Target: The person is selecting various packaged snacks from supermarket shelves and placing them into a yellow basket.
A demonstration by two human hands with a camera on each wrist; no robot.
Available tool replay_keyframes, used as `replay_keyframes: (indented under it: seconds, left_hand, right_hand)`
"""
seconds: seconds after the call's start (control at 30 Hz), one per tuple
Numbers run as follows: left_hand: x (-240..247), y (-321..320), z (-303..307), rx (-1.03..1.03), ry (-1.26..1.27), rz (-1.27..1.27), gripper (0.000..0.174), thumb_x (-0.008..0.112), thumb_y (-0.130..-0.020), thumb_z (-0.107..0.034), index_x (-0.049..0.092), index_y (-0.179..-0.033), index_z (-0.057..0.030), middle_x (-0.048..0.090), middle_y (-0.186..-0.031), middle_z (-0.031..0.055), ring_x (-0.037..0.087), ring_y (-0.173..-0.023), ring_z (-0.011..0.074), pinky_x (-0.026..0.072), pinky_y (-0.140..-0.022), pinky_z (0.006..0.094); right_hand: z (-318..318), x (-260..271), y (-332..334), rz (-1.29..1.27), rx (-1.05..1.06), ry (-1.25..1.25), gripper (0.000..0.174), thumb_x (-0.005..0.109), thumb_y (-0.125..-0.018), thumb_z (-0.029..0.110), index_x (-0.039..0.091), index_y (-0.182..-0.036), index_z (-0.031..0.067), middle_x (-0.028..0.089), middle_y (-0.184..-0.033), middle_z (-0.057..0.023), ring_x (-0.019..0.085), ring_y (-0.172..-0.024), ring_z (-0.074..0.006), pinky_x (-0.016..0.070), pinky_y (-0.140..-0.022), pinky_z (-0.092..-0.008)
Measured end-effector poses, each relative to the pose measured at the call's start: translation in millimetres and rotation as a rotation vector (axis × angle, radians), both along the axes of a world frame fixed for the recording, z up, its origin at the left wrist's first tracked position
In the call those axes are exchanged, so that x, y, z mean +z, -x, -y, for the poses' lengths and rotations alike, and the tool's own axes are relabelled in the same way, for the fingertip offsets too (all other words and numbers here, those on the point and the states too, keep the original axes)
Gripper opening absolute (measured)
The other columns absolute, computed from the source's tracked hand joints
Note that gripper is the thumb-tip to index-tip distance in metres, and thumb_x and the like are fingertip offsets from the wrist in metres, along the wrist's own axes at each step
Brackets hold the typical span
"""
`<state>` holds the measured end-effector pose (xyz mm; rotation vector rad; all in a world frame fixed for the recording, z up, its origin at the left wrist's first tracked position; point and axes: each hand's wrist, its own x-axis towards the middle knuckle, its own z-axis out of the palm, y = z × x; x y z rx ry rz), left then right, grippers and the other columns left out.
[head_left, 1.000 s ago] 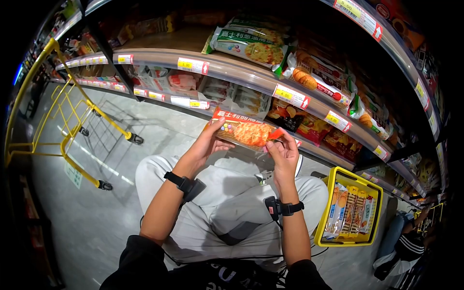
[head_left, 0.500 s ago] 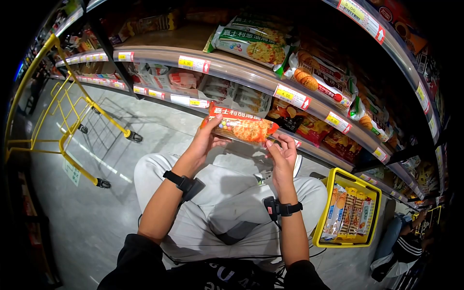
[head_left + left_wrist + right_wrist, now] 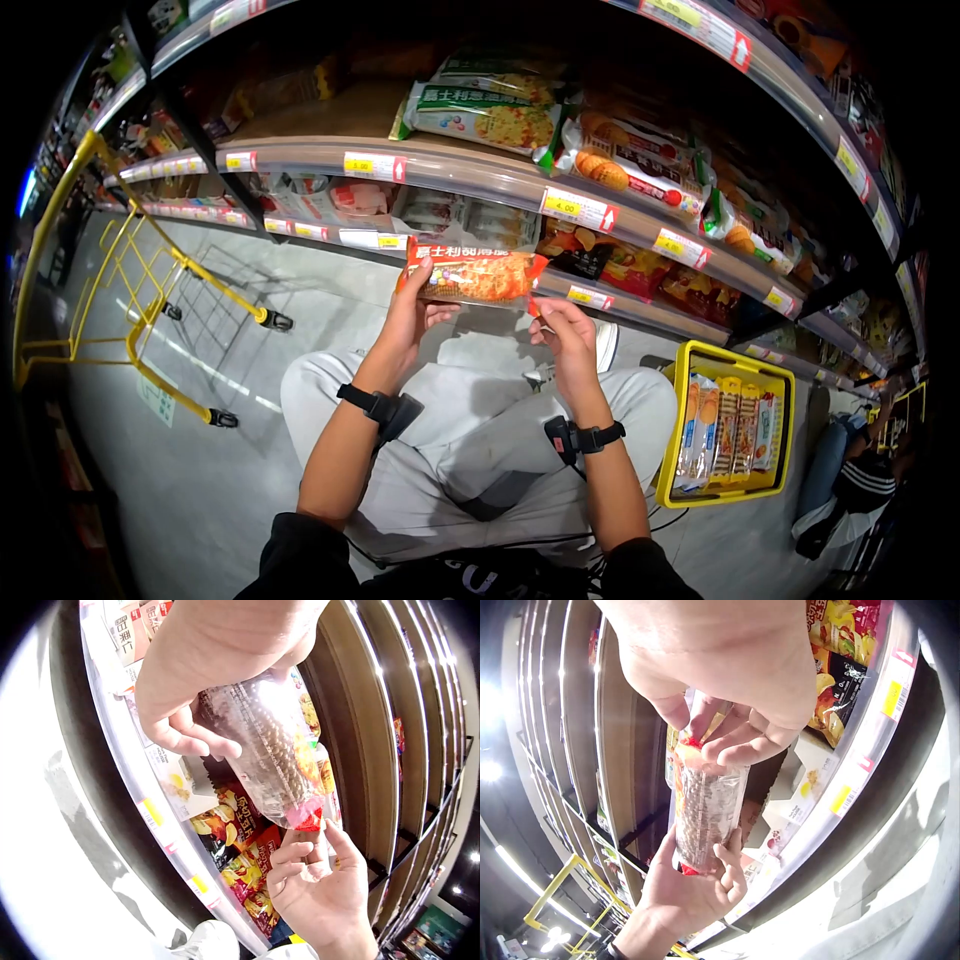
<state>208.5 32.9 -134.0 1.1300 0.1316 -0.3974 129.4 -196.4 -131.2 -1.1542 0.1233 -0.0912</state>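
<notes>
Evidently the step in hand is holding up 1 long clear plastic packet of biscuits with an orange-red printed front [image 3: 470,275], level and lengthwise, just in front of the lower grey shelf rail with yellow price tags [image 3: 590,297]. The packet is clear of the shelf and carried wholly by 2 hands.

The left hand [image 3: 410,315] grips the packet's left end, thumb on the printed front and fingers curled behind it. The left wrist view shows those fingers [image 3: 196,742] wrapped round the clear back. The right hand [image 3: 565,335] pinches the red sealed right end between thumb and fingertips [image 3: 731,746], palm turned up towards the person. Both forearms rise from the lap, elbows bent, wrists cocked back towards the shelf.

As I judge it, any move from here calls for 1 hand to take the full weight before the other lets go, since the right hand's pinch on the thin seal alone looks weak.

To the near right, a yellow plastic basket [image 3: 675,420] on the floor holds several upright packets. A yellow wire trolley [image 3: 150,300] stands well apart at the far left.
</notes>
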Motion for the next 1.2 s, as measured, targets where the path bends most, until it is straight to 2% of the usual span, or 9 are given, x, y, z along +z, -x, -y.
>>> replay_keyframes:
  seconds: [0.07,0.1,0.3,0.53,0.73,0.8,1.07,1.13,1.2]
  left_hand:
    - [-3,-1,-1,0.001,0.013,-0.010,0.057,0.057,-0.095,-0.056,0.050,-0.129,-0.0105,0.069,-0.104,0.0097,0.070,-0.080,0.0196,0.0555,-0.069,0.0287]
    - [1,2,0,0.014,0.009,-0.005,0.060,0.060,-0.093,-0.056,0.055,-0.125,-0.0059,0.070,-0.104,0.0093,0.070,-0.080,0.0170,0.0543,-0.068,0.0263]
    - [0,2,1,-0.012,-0.010,-0.006,0.057,0.057,-0.094,-0.057,0.054,-0.124,-0.0082,0.069,-0.102,0.0099,0.070,-0.080,0.0199,0.0562,-0.069,0.0296]
    - [-3,3,2,-0.066,0.000,-0.010,0.059,0.057,-0.095,-0.057,0.052,-0.128,-0.0078,0.069,-0.102,0.0101,0.070,-0.079,0.0193,0.0553,-0.069,0.0288]
    - [0,8,5,-0.164,-0.023,-0.007,0.058,0.053,-0.098,-0.056,0.053,-0.129,-0.0070,0.068,-0.110,0.0101,0.069,-0.085,0.0199,0.0536,-0.075,0.0297]
    - [1,9,6,-0.130,-0.021,-0.005,0.058,0.054,-0.098,-0.056,0.053,-0.129,-0.0066,0.069,-0.111,0.0103,0.069,-0.086,0.0206,0.0537,-0.076,0.0306]
    - [-9,1,-1,-0.056,0.031,0.089,0.059,0.054,-0.096,-0.056,0.055,-0.128,-0.0067,0.068,-0.112,0.0085,0.067,-0.096,0.0198,0.0520,-0.082,0.0323]
    - [-1,2,2,-0.065,0.026,0.125,0.057,0.054,-0.095,-0.057,0.056,-0.128,-0.0099,0.068,-0.113,0.0067,0.066,-0.098,0.0187,0.0510,-0.083,0.0333]
    - [1,-2,1,-0.031,0.024,0.129,0.055,0.054,-0.095,-0.058,0.057,-0.126,-0.0131,0.068,-0.114,0.0052,0.067,-0.096,0.0182,0.0507,-0.083,0.0343]
  right_hand:
    - [0,-1,0,0.004,0.000,0.000,0.019,0.064,-0.097,0.015,0.070,-0.108,0.0007,0.068,-0.093,-0.0022,0.062,-0.079,-0.0094,0.0484,-0.067,-0.0236]
    - [0,-1,0,0.002,0.011,0.028,0.019,0.065,-0.096,0.015,0.070,-0.110,0.0011,0.068,-0.093,-0.0022,0.062,-0.079,-0.0093,0.0485,-0.067,-0.0236]
    - [1,-1,0,0.005,0.050,0.034,0.022,0.068,-0.095,0.014,0.069,-0.114,0.0018,0.069,-0.095,-0.0013,0.063,-0.081,-0.0085,0.0496,-0.068,-0.0233]
    - [-2,-9,-2,0.047,0.072,0.068,0.030,0.072,-0.093,0.011,0.065,-0.120,0.0006,0.069,-0.097,-0.0018,0.063,-0.083,-0.0057,0.0504,-0.068,-0.0221]
    - [-4,-13,-3,0.093,0.008,0.057,0.028,0.072,-0.092,0.012,0.061,-0.116,0.0017,0.066,-0.100,-0.0004,0.063,-0.082,-0.0045,0.0500,-0.064,-0.0226]
    - [-4,-14,-3,0.100,0.029,0.056,0.027,0.073,-0.092,0.013,0.061,-0.114,0.0024,0.066,-0.101,-0.0007,0.063,-0.082,-0.0048,0.0504,-0.064,-0.0229]
    - [-1,-3,-2,0.065,0.132,0.065,0.023,0.073,-0.091,0.012,0.061,-0.111,0.0065,0.069,-0.100,-0.0019,0.064,-0.089,-0.0082,0.0506,-0.073,-0.0244]
    - [1,0,-2,0.122,0.122,0.088,0.027,0.072,-0.092,0.018,0.059,-0.114,0.0079,0.069,-0.101,-0.0016,0.064,-0.091,-0.0084,0.0517,-0.075,-0.0265]
    - [4,3,-1,-0.086,0.113,0.084,0.036,0.070,-0.094,0.028,0.054,-0.119,0.0090,0.067,-0.107,-0.0017,0.064,-0.092,-0.0095,0.0530,-0.078,-0.0292]
